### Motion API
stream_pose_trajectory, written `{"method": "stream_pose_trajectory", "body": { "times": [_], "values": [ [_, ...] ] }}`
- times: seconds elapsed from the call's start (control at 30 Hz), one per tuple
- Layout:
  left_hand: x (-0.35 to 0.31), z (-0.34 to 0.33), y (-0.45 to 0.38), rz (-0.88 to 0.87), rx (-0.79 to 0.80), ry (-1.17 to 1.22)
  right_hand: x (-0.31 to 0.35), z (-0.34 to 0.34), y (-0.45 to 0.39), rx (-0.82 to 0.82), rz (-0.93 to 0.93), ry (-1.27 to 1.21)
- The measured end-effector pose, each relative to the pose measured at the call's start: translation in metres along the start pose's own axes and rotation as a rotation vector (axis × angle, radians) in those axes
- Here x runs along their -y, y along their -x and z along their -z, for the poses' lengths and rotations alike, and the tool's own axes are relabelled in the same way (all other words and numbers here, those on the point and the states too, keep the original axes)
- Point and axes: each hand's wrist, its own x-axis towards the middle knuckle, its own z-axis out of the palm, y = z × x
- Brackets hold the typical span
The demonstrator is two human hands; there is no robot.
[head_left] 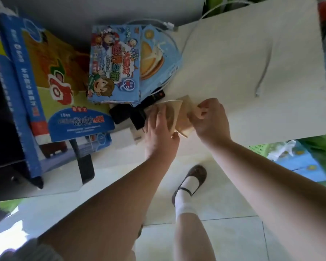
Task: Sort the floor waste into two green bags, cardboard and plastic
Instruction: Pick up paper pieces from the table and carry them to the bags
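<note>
A small tan cardboard box (179,113) rests at the near edge of the pale table (252,63). My left hand (158,127) lies flat against its left side with the thumb under its near corner. My right hand (211,117) pinches its right flap. On the table's left stand a blue cartoon-printed carton (114,63), a blue biscuit box (156,57) and a large blue and yellow carton (51,85). A green bag (324,146) shows at the right edge below the table.
Black flat devices (128,113) lie just left of the tan box. A white cable (265,68) runs across the table. My foot in a dark shoe (194,178) stands on the tiled floor. A green basket (262,149) and blue packaging (299,162) sit at right.
</note>
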Motion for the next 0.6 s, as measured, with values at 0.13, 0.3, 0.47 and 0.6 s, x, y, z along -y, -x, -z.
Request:
{"method": "stream_pose_trajectory", "body": {
  "times": [0.13,0.3,0.47,0.6],
  "values": [
    [0.004,0.006,0.014,-0.056,-0.045,0.155,-0.006,0.007,0.005,-0.018,-0.054,-0.016],
    [0.003,0.028,0.045,-0.058,-0.031,0.255,-0.001,0.038,0.039,-0.15,-0.129,-0.175],
    [0.003,0.056,0.102,0.022,-0.015,0.438,0.011,0.063,0.118,-0.241,-0.132,-0.318],
    [0.021,0.095,0.175,0.033,0.01,0.547,0.032,0.059,0.21,-0.284,-0.11,-0.33]
  ]
}}
